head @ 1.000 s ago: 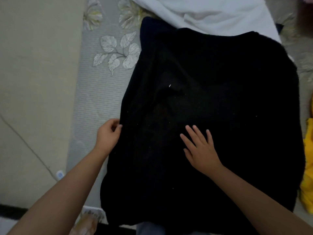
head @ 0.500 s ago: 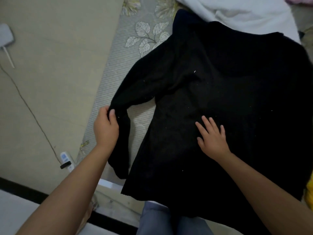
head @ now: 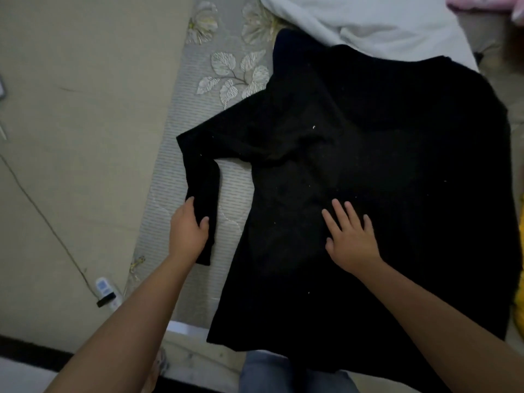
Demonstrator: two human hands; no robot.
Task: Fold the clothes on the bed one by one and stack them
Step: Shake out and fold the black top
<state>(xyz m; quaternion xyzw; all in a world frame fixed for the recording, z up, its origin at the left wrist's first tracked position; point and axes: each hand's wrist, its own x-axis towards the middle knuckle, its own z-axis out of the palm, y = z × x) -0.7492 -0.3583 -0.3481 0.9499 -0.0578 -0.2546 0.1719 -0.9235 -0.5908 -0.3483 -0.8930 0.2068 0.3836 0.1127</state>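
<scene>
A black long-sleeved garment lies spread across the grey striped bed. Its left sleeve sticks out to the left, bent at the elbow, with the cuff end pointing toward me. My left hand grips the lower part of that sleeve near the cuff. My right hand rests flat on the garment's body, fingers spread, holding nothing. A white cloth lies at the far end of the bed, partly under the black garment's top edge.
The bed's left edge runs along a beige wall with a cable and a small white plug device. Something yellow shows at the right edge. My jeans show at the bottom. Pink fabric sits top right.
My left hand has pulled the sleeve out from the garment's body to the left and slid down it toward the cuff. My right hand has stayed flat on the body.
</scene>
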